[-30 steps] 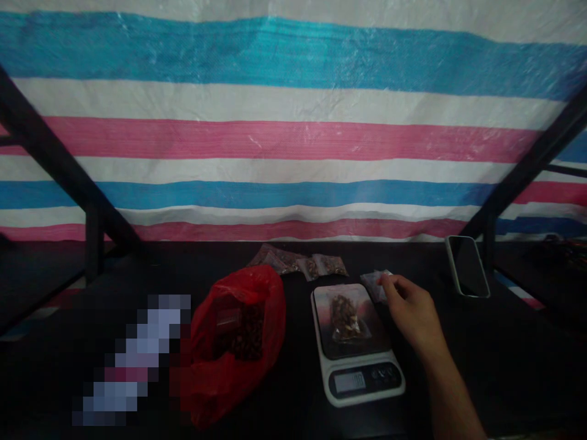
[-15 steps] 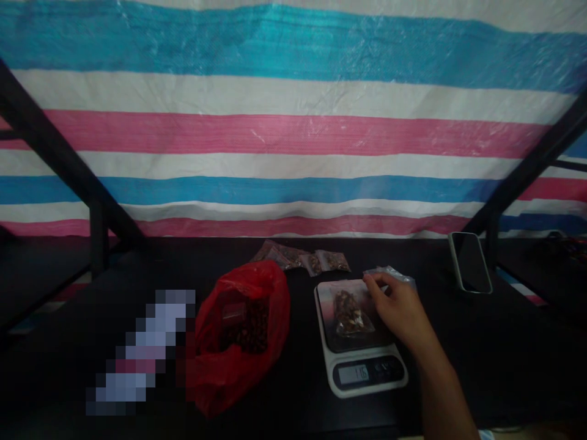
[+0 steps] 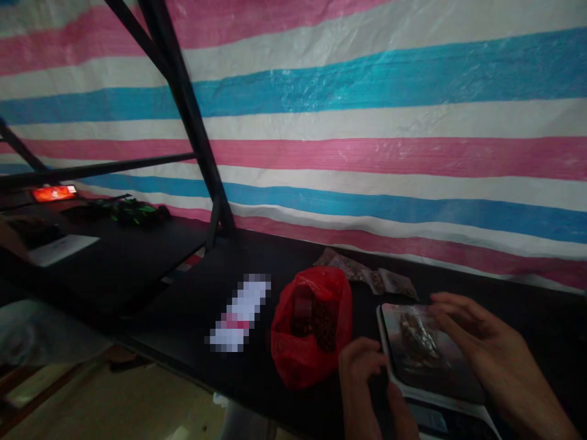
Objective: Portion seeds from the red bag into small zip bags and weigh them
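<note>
L hand (image 3: 369, 388) half-curled w/ nothing in it, nr scale's (image 3: 458, 379) L edge; R hand (image 3: 486, 345) at top R of clear plastic packet (image 3: 418, 339), grip can't tell. Packet, w/ brown bits, lies on scale. Crinkly red bag (image 3: 312, 366) to L, open, holds dark brown pcs; small filled packets (image 3: 376, 281) behind on black desk (image 3: 183, 327).

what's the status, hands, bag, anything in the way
Left hand open by scale. Right hand at edge of clear bag, grip unclear. It lies on scale. Red bag near left hand.
</note>
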### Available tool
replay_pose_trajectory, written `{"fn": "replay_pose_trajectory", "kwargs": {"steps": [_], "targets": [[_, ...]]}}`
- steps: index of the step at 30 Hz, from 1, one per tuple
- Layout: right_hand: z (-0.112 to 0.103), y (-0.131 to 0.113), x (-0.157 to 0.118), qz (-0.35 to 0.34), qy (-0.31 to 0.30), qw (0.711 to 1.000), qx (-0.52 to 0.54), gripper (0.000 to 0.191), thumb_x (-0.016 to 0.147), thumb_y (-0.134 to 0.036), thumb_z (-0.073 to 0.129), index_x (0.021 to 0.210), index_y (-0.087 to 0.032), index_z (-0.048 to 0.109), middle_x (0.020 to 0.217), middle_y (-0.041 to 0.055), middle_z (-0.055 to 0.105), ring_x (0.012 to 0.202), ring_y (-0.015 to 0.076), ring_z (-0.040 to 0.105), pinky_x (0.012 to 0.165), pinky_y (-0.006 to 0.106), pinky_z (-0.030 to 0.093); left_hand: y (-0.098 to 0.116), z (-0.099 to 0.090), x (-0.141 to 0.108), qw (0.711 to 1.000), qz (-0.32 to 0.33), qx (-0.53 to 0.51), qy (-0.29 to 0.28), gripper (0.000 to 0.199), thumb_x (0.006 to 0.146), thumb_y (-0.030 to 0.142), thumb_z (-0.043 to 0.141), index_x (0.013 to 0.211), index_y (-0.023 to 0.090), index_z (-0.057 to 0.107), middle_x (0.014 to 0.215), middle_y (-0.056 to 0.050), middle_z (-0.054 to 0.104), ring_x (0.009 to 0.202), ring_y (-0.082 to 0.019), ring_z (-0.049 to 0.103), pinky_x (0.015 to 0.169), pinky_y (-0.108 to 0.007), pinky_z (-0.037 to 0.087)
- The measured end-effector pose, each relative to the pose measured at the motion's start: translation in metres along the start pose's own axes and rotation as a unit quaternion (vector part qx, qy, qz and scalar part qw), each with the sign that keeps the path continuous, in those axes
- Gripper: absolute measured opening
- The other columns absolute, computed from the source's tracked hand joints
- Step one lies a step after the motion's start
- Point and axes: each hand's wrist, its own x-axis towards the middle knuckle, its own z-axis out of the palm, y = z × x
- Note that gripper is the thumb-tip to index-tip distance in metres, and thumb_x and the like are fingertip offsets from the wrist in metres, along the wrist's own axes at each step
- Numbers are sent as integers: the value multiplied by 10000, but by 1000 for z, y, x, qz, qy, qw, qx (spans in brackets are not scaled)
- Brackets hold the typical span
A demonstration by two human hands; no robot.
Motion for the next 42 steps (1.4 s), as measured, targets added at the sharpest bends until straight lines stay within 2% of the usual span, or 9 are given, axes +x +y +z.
{"fn": "replay_pose_trajectory", "kwargs": {"steps": [3,5,7,9,12,16,23,27,42], "targets": [[16,-30,-11,-20,-21,999,28,380,707,-557,853,943,-265,788,845,57,828,779,271,778,618,314,607,1,19,6,985,-134,-51,98,344,1110,321,460,1424,216,555,1472,-185,630,1270,-257,667,1032,-381,548],[35,-44,-17,-29,-38,998,48,360,716,-538,853,932,-259,777,834,58,819,768,264,778,625,313,612,2,27,8,956,-240,-118,118,449,1098,486,465,1413,191,591,1462,-183,663,1253,-269,687,1049,-372,533],[56,-54,-22,-31,-59,996,62,323,726,-502,838,918,-255,763,832,55,812,754,251,777,638,312,617,1,28,8,919,-325,-202,99,631,1043,662,488,1439,179,580,1234,-175,786,1042,-270,774,898,-358,589],[77,-60,-26,-30,-81,995,59,285,740,-470,808,915,-251,756,851,57,812,762,246,779,666,320,626,-1,24,7,871,-387,-293,75,845,960,797,514,1522,167,481,829,-102,816,675,-245,773,622,-325,574],[100,-65,-30,-31,-112,992,45,301,784,-494,742,948,-242,766,930,82,829,845,267,796,751,356,639,-5,13,6,808,-428,-395,86,1034,880,840,600,1601,156,311,495,30,663,369,-201,622,417,-262,431],[113,-70,-32,-19,-222,975,-4,375,857,-548,651,972,-226,805,987,107,845,924,302,804,825,393,628,-7,-6,5,766,-456,-433,133,942,885,664,749,1592,194,342,561,29,708,395,-176,641,449,-240,449],[121,-67,-36,-42,-255,963,-76,368,903,-502,613,1047,-258,848,1156,97,824,1089,324,766,1015,469,567,-6,-22,12,746,-513,-409,111,882,904,657,704,1557,137,420,431,62,607,439,-235,692,478,-268,486],[123,-58,-38,-57,-280,950,-127,376,928,-433,586,1123,-234,839,1206,118,799,1142,321,745,1062,482,536,-5,-23,16,744,-522,-405,97,929,925,652,671,1606,109,345,426,53,616,436,-242,696,477,-260,469],[126,-57,-46,-79,-262,952,-138,387,988,-374,513,1156,-213,823,1256,125,755,1180,297,720,1082,450,518,-1,-21,16,753,-512,-405,81,1016,897,639,713,1649,110,279,483,43,662,404,-213,671,470,-245,459]]}}
